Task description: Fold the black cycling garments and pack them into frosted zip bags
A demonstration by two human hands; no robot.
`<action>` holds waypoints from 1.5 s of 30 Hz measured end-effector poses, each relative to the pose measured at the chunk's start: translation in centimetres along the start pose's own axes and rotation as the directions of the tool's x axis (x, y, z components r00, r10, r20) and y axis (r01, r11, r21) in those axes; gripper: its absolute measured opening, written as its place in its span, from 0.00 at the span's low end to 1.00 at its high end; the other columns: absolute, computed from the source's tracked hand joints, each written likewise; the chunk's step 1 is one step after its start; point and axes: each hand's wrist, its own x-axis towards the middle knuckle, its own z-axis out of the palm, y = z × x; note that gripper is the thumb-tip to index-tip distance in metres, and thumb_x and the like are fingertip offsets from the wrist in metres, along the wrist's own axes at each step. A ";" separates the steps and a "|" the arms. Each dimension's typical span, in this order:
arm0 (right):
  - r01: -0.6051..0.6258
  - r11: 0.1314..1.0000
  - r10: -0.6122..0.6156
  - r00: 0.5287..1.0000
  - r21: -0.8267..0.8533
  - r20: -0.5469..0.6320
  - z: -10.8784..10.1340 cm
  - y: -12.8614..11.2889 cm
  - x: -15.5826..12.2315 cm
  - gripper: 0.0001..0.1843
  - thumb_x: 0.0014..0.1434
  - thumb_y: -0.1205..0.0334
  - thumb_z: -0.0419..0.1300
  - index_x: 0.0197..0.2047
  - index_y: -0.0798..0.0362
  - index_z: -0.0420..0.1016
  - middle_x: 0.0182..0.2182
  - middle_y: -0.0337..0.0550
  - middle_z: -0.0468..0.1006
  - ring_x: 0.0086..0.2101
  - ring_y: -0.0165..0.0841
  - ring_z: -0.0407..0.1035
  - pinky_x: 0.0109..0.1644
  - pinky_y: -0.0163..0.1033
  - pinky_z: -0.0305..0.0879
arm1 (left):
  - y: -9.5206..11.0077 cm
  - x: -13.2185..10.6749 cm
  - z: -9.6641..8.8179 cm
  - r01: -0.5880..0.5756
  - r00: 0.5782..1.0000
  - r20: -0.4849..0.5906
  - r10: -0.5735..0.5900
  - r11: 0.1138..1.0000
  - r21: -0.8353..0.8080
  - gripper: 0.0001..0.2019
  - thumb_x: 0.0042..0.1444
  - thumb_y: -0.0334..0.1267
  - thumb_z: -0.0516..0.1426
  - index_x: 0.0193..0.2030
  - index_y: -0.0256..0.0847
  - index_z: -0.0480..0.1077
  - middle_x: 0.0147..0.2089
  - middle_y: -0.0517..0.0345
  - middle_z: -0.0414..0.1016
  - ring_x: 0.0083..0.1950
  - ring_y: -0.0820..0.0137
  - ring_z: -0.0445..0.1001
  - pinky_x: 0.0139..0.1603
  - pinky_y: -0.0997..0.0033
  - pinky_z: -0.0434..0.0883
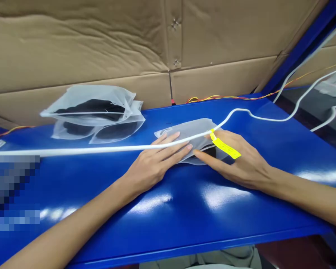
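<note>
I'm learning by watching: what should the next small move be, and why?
Probably a light pinch on the bag with the right hand: its thumb lies at the bag's near side, while the left hand's fingers rest across the left part, where they could steady it.

We see a bright scene, lit apparently from above, with white glare in patches on the blue table (184,228) (strongest toward its front). The plastic bag (196,125) looks slightly soft, the print on the yellow tag (226,148) we cannot read, and coarse pixel blocks (8,183) hide something at left.
</note>
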 end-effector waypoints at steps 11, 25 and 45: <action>0.181 0.975 -0.179 0.983 -0.128 0.025 0.3 1.5 0.4 0.19 0.71 0.76 0.56 0.62 0.63 0.78 0.63 0.58 0.79 0.65 0.52 0.72 0.70 0.58 0.71 | 0.3 -0.2 0.1 0.037 0.996 0.073 -0.042 0.997 0.066 0.25 0.75 0.25 0.48 0.76 0.41 0.62 0.74 0.47 0.70 0.82 0.55 0.55 0.80 0.43 0.62; 0.142 0.987 -0.138 0.989 -0.077 0.062 0.7 2.4 -0.1 0.25 0.73 0.74 0.55 0.71 0.58 0.68 0.67 0.56 0.75 0.70 0.52 0.65 0.71 0.60 0.69 | 0.4 -0.3 0.6 0.036 0.997 0.062 -0.042 0.994 0.101 0.26 0.74 0.24 0.50 0.76 0.38 0.60 0.77 0.39 0.64 0.83 0.50 0.52 0.78 0.40 0.64; -0.297 0.934 0.327 0.936 -0.199 0.134 2.1 9.5 -0.9 0.31 0.76 0.67 0.44 0.79 0.56 0.56 0.75 0.57 0.64 0.75 0.56 0.52 0.75 0.69 0.61 | 0.2 0.3 0.1 0.306 0.876 0.377 -0.300 0.951 0.046 0.25 0.78 0.43 0.45 0.77 0.42 0.64 0.79 0.36 0.60 0.82 0.44 0.54 0.76 0.36 0.64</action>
